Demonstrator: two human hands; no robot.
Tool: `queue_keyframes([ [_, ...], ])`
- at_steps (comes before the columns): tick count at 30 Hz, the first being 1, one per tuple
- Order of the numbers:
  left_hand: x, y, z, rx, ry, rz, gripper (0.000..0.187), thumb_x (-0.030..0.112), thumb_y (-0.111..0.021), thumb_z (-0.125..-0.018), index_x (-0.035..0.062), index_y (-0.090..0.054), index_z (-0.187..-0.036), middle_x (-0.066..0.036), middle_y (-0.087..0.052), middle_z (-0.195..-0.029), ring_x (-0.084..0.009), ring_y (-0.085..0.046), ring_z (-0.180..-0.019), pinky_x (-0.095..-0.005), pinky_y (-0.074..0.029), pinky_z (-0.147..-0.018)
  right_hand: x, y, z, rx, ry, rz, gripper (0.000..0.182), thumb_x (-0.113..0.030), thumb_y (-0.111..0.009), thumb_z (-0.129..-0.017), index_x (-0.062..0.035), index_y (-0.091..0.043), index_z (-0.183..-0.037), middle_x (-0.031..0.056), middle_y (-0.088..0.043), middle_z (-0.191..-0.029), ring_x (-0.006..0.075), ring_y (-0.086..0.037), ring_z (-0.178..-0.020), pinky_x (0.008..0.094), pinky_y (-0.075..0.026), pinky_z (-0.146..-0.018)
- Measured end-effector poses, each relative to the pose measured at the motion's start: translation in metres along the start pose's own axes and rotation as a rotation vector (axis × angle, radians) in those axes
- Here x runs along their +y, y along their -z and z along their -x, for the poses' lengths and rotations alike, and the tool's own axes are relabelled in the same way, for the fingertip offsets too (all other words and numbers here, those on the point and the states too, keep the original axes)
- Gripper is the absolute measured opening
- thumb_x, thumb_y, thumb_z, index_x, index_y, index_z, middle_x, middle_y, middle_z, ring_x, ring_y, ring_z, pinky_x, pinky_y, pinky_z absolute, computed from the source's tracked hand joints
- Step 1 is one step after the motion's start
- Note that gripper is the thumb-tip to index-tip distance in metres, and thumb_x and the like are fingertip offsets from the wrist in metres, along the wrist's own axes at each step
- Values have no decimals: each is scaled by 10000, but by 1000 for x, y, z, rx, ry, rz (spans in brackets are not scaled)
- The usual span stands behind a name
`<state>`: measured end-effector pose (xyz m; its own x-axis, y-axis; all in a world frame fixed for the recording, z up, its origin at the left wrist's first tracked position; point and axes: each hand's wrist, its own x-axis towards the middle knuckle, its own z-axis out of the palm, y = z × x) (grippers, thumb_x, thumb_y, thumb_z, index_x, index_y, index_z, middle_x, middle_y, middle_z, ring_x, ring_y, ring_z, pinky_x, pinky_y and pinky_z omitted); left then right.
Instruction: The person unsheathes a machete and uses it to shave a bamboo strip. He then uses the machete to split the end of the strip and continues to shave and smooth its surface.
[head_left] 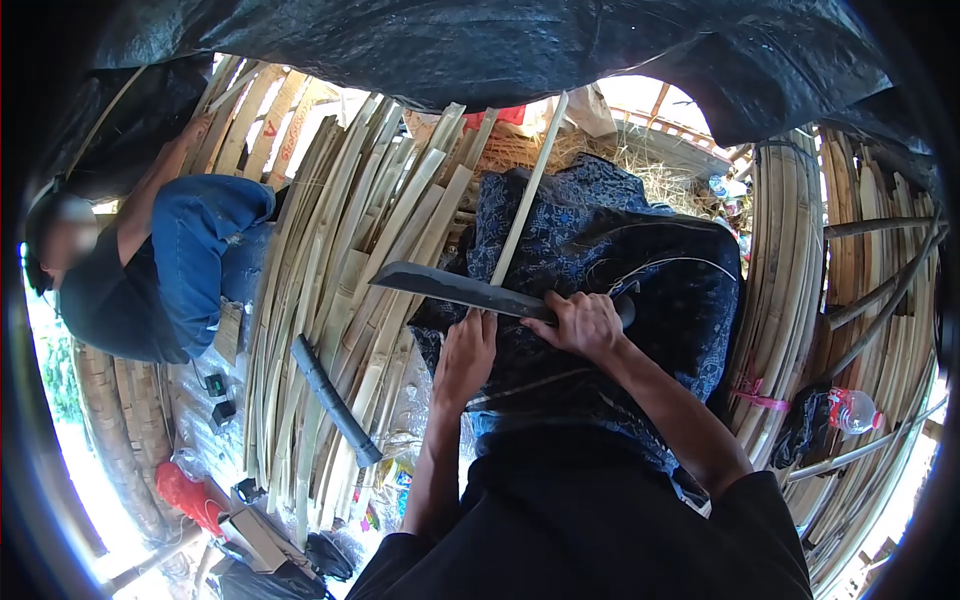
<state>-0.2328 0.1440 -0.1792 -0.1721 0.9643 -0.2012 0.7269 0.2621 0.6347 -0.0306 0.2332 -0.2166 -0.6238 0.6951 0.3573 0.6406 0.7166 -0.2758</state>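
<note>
My right hand (pixel 586 324) is closed around the handle of a machete (pixel 440 286). Its dark blade points left and lies across a long, pale bamboo strip (pixel 533 185). Just below the blade, my left hand (pixel 466 350) grips the strip's near end, and the fingers are partly hidden from above. From there the strip runs up and away, over a dark blue patterned cloth (pixel 610 215) spread across my lap.
Many split bamboo strips (pixel 330 250) lie to the left, with a dark sheath-like piece (pixel 335 400) on them. A person (pixel 130 270) sits at far left. Bundled strips (pixel 780 250) and a plastic bottle (pixel 853 412) are at right. A black tarp (pixel 480 50) hangs overhead.
</note>
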Motion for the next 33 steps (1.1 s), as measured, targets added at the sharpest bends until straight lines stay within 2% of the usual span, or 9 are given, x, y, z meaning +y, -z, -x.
queue_keyframes([
  [2, 2, 1, 5, 15, -25, -10, 366, 228, -415, -1089, -90, -579, -1166, -354, -645, -1047, -518, -607, -997, -598, -468, -835, 0, -2, 2, 24, 22, 7, 543, -640, -717, -843, -103, -742, -918, 54, -586, -557, 201, -608, -473, 354, -522, -504],
  [4, 15, 10, 7, -31, 132, 127, 346, 214, -448, -1081, -83, -568, -1211, -349, -639, -1077, -531, -581, -1031, -582, -464, -843, 0, 3, -2, -135, -24, -53, 586, -661, -710, -839, -84, -722, -939, 67, -616, -542, 218, -649, -463, 372, -532, -460],
  [11, 23, 15, 24, -36, 202, 153, 412, 263, -438, -1086, -100, -557, -1239, -349, -663, -1036, -526, -612, -988, -598, -468, -841, 1, -1, 5, -128, -28, -71, 595, -672, -690, -847, -93, -734, -972, 76, -636, -562, 245, -683, -517, 378, -559, -515],
  [13, 30, 21, 31, -70, 304, 92, 425, 275, -454, -1082, -104, -552, -1248, -348, -667, -1027, -534, -616, -960, -588, -474, -837, 2, 3, -1, -133, -156, 4, 630, -704, -652, -853, -99, -743, -1002, 102, -672, -617, 280, -707, -570, 390, -576, -560],
  [19, 26, 21, 64, -29, 281, 124, 396, 274, -479, -1076, -82, -563, -1228, -328, -665, -932, -524, -624, -902, -583, -459, -768, 8, 3, 0, -362, -166, -30, 657, -737, -613, -854, -128, -736, -1066, 136, -713, -709, 296, -733, -653, 420, -591, -644],
  [26, 23, 26, 84, -19, 221, 105, 344, 216, -504, -1069, -99, -542, -1200, -308, -651, -835, -497, -618, -794, -570, -449, -713, 16, 10, -13, -323, -19, 1, 598, -684, -635, -878, -103, -723, -987, 115, -705, -676, 267, -735, -659, 423, -589, -619],
  [28, 22, 29, 98, -48, 241, 177, 334, 213, -508, -1068, -95, -542, -1193, -303, -639, -810, -500, -610, -763, -566, -444, -683, 39, 11, -33, -358, -359, 151, 592, -659, -583, -934, -80, -706, -907, 135, -695, -656, 279, -729, -637, 450, -589, -600],
  [30, 22, 32, 116, -104, 297, 320, 314, 206, -516, -1065, -85, -543, -1178, -293, -615, -759, -505, -593, -701, -558, -432, -622, 82, 16, -49, -449, -543, 19, 674, -653, -436, -1009, -34, -677, -895, 189, -687, -676, 328, -728, -630, 476, -591, -576],
  [33, 18, 23, 115, -55, 291, 327, 274, 196, -507, -1067, -65, -564, -1128, -277, -610, -743, -488, -595, -684, -543, -422, -590, 66, 20, -32, -315, -309, 57, 652, -642, -473, -998, -33, -695, -920, 194, -677, -650, 365, -716, -604, 491, -594, -580],
])
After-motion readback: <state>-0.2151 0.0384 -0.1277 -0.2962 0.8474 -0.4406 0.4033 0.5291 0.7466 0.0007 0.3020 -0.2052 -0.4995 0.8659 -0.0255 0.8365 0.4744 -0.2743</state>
